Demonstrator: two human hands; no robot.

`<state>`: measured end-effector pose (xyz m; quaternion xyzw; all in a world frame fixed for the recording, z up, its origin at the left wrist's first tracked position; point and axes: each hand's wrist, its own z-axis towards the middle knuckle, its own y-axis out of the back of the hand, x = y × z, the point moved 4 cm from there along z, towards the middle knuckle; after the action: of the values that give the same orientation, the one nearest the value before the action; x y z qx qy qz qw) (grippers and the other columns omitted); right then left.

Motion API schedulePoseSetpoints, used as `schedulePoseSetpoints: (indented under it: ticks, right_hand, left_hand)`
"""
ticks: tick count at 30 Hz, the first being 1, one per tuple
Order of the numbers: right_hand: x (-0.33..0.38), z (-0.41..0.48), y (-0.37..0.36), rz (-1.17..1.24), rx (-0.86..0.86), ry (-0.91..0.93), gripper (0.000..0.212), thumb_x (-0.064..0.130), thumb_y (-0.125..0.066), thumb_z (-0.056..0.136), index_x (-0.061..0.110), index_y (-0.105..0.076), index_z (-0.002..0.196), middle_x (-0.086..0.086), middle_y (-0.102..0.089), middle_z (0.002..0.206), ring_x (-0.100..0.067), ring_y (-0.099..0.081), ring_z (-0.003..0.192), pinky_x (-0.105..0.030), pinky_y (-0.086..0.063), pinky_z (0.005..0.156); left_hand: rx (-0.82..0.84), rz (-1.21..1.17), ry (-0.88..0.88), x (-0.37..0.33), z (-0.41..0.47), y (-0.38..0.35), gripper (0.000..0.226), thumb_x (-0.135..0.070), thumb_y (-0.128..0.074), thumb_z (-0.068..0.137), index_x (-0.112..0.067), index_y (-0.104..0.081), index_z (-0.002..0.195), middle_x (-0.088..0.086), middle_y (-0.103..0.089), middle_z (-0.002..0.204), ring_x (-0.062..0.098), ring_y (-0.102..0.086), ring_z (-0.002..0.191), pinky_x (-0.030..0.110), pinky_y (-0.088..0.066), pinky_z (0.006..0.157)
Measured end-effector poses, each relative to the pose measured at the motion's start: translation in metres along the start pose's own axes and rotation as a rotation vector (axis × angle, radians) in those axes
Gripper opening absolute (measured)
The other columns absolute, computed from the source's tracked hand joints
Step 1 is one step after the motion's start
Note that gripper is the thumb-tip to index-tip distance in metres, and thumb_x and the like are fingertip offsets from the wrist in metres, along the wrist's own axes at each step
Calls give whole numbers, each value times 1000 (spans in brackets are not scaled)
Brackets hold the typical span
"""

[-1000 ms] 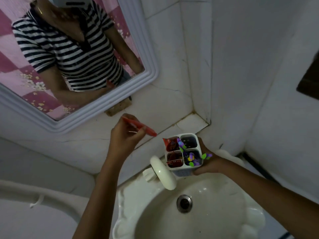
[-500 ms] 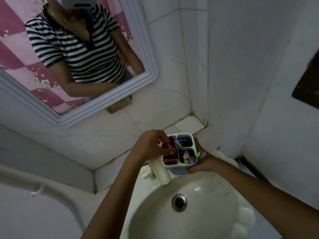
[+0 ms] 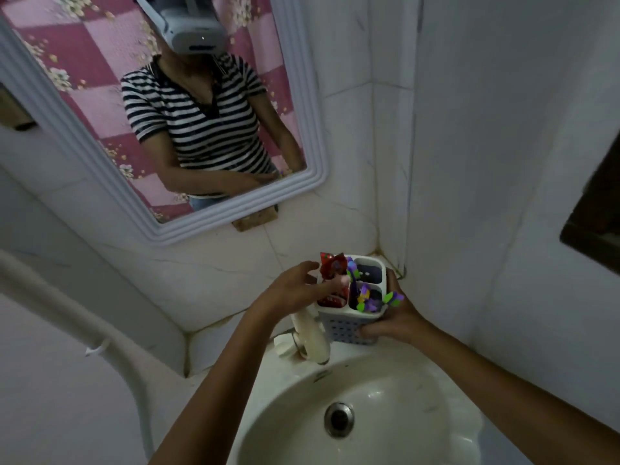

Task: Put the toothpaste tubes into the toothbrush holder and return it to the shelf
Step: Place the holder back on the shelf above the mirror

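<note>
A white toothbrush holder (image 3: 350, 307) with four compartments and a perforated lower wall is held above the back rim of the sink (image 3: 396, 374), close to the tiled corner. It is gripped by the right hand (image 3: 391, 318), whose fingers are wrapped around its lower right side and whose thumb is pressed against the front of its base. The holder is kept roughly upright, just to the right of the cream tap (image 3: 312, 337).

Red toothpaste tubes (image 3: 332, 266) are seen standing in the two left compartments, one end sticking up above the rim at the back left. Purple and green toothbrushes (image 3: 365, 300) are seen in the right front compartment and along the middle divider; the back right compartment looks dark, and its contents cannot be made out.

The left hand (image 3: 295, 290) is held over the left side of the holder with its fingers loosely spread, fingertips at the tubes. Whether a tube is actually pinched cannot be told, as the fingertips are blurred.

A white-framed mirror (image 3: 312, 129) is hung on the wall above.
</note>
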<state>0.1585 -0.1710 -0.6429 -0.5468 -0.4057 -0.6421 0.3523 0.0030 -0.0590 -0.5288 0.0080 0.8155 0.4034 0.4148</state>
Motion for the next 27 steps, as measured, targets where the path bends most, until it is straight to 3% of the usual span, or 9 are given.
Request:
schedulePoseSetpoints:
  ticks: [2, 4, 6, 8, 15, 19, 22, 25, 27]
  right_hand:
    - [23, 4, 8, -8, -31, 55, 112, -3, -88, 38, 16, -33, 133, -6, -60, 122, -11, -62, 109, -26, -56, 84]
    - [50, 9, 17, -24, -56, 97, 112, -4, -87, 37, 16, -33, 133, -8, -61, 122, -15, -63, 108, -32, -56, 84]
    - [80, 16, 26, -12, -75, 145, 111, -3, -87, 36, 16, -34, 132, -9, -62, 122, -18, -64, 108, -37, -55, 85]
    - [112, 21, 35, -17, -86, 193, 109, -2, -87, 35, 18, -37, 130, -5, -65, 120, -17, -64, 109, -37, -56, 87]
    - [225, 26, 58, -67, -177, 380, 103, -14, -88, 38, 26, -46, 123, 7, -69, 110, -8, -67, 101, -29, -58, 78]
    - [311, 24, 76, -82, -234, 445, 94, 13, -91, 35, 34, -52, 118, 8, -70, 110, -10, -68, 97, -31, -58, 73]
    - [386, 25, 91, -45, -279, 492, 96, 27, -89, 29, 32, -52, 118, 9, -68, 108, -10, -67, 93, -36, -59, 75]
    - [471, 26, 104, 16, -283, 577, 77, 24, -90, 36, 26, -62, 108, 3, -73, 101, -19, -71, 89, -42, -62, 74]
    - [532, 20, 111, 43, -266, 662, 49, 20, -87, 46, 22, -71, 92, 0, -78, 87, -21, -74, 78, -35, -61, 60]
  left_hand:
    - [48, -106, -69, -21, -9, 5, 40, -58, -62, 82, -30, -64, 112, -2, -70, 113, 7, -67, 96, 24, -51, 85]
    - [38, -182, -127, -41, -20, 19, 30, -50, -60, 88, -28, -68, 107, -6, -74, 105, 0, -69, 88, 18, -52, 78]
    - [1, -219, -146, -59, -28, 37, 34, -51, -60, 88, -25, -68, 109, -6, -74, 105, 2, -69, 92, 19, -52, 78]
    - [-66, -244, -163, -77, -35, 54, 44, -56, -57, 87, -22, -70, 112, 0, -74, 110, 13, -68, 101, 28, -51, 89]
    - [-259, -338, -263, -142, -53, 114, 69, -78, -58, 70, -19, -74, 102, 5, -76, 104, 23, -69, 102, 47, -50, 100]
    - [-375, -310, -356, -201, -83, 161, 79, -90, -43, 58, -25, -74, 90, 1, -75, 101, 19, -68, 97, 47, -56, 93]
    - [-472, -321, -496, -259, -122, 202, 55, -75, -37, 82, -30, -67, 78, -2, -71, 93, 23, -68, 94, 46, -58, 89]
    - [-527, -255, -705, -312, -161, 243, 66, -77, -26, 81, -27, -68, 89, 0, -70, 99, 16, -66, 93, 41, -54, 93]
    - [-631, -99, -879, -345, -186, 271, 81, -80, -17, 77, -28, -63, 119, 0, -64, 125, 17, -58, 116, 44, -43, 106]
